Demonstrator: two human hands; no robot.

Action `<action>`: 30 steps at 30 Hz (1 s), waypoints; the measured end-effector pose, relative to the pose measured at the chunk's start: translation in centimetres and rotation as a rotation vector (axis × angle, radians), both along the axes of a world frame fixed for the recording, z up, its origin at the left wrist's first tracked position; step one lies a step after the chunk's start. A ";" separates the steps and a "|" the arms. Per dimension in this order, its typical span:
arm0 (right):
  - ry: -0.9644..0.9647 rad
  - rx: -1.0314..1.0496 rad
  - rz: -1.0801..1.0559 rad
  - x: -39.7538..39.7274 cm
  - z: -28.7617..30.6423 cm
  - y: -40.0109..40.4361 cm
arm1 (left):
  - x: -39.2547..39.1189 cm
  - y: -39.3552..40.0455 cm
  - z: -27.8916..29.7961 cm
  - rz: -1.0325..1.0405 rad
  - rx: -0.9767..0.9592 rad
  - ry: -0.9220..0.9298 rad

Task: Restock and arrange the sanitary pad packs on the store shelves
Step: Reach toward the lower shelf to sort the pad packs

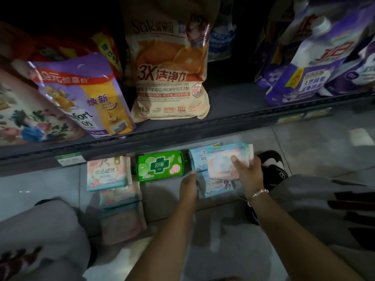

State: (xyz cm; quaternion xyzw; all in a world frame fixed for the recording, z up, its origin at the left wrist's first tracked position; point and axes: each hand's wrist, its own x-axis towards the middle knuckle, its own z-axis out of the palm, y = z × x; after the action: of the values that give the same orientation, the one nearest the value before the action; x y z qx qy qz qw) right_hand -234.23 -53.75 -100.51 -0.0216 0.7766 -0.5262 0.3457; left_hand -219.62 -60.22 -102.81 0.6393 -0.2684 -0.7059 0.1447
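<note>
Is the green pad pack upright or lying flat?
Lying flat: the green pad pack rests face up on the floor below the shelf.

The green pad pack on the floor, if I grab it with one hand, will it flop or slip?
The green pad pack looks like a soft, padded plastic pouch lying flat on the tiled floor, so it should bend a little rather than flop. Its glossy wrap may be slightly slippery. It seems light for its size and unlikely to roll.

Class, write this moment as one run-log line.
right hand: grips pale pad pack | left hand: touches blue packs | green pack: on floor | shelving: not begun
</note>
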 end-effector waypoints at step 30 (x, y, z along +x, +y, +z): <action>-0.179 0.257 0.808 26.9 -1.5 -9.4 | 27.7 -5.5 3.0 0.138 -0.165 -0.090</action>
State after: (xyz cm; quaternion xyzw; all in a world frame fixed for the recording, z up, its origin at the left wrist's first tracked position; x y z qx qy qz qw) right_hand -207.35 -63.20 -101.97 -0.2347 0.7320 -0.2474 0.5899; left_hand -191.94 -65.72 -99.85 0.6733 -0.2871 -0.6402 0.2331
